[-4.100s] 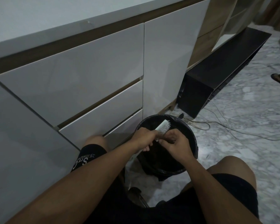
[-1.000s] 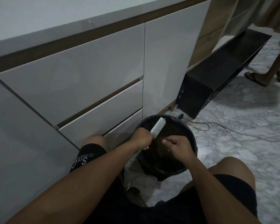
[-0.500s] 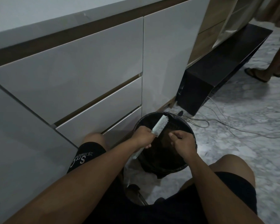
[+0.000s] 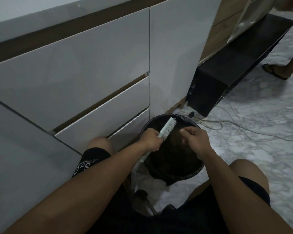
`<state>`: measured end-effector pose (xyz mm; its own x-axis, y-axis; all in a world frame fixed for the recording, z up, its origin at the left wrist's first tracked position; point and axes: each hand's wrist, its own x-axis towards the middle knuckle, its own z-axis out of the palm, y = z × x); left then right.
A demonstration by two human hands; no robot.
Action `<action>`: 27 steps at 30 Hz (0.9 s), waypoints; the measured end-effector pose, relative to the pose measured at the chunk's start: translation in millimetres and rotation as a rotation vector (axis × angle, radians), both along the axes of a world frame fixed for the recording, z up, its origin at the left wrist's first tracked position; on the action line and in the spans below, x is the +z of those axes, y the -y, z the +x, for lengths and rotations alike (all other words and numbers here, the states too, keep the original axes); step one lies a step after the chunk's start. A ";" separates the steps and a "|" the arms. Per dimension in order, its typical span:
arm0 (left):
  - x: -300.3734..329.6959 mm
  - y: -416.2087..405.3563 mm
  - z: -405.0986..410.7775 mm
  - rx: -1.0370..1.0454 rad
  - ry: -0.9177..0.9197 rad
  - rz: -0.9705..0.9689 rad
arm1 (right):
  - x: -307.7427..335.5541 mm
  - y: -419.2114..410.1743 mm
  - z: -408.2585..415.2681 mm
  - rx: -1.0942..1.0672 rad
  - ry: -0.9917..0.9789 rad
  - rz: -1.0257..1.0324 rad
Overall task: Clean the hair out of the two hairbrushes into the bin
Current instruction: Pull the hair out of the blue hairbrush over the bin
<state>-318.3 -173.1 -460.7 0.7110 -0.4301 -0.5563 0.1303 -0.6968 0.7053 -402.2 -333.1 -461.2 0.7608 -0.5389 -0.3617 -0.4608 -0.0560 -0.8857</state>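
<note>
Low centre, the left hand (image 4: 151,139) gripped a white plastic hairbrush (image 4: 168,128) over the round black bin (image 4: 197,169); the right hand (image 4: 194,139), fingertips pinched together, seemingly picked hair, which next needed dropping in.

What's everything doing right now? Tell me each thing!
Hairbrush: held over the bin, bristles facing the right hand.
Left hand: grips the brush handle.
Right hand: fingers pinched together above the bin, apart from the brush.
Bin: upright, open, dark liner inside.
Drawers: closed.

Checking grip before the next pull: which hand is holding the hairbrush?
The left hand grips the white hairbrush over the bin; the right hand is beside it, off the brush.
</note>
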 end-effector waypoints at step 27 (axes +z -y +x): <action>-23.0 23.1 26.8 0.157 -0.077 0.018 | -72.5 40.0 32.7 -0.094 -0.200 -0.024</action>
<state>-291.5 -196.3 -483.7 0.7241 -0.3064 -0.6179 0.2917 -0.6758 0.6769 -369.4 -373.1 -533.6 0.6214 -0.6142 -0.4864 -0.6314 -0.0249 -0.7751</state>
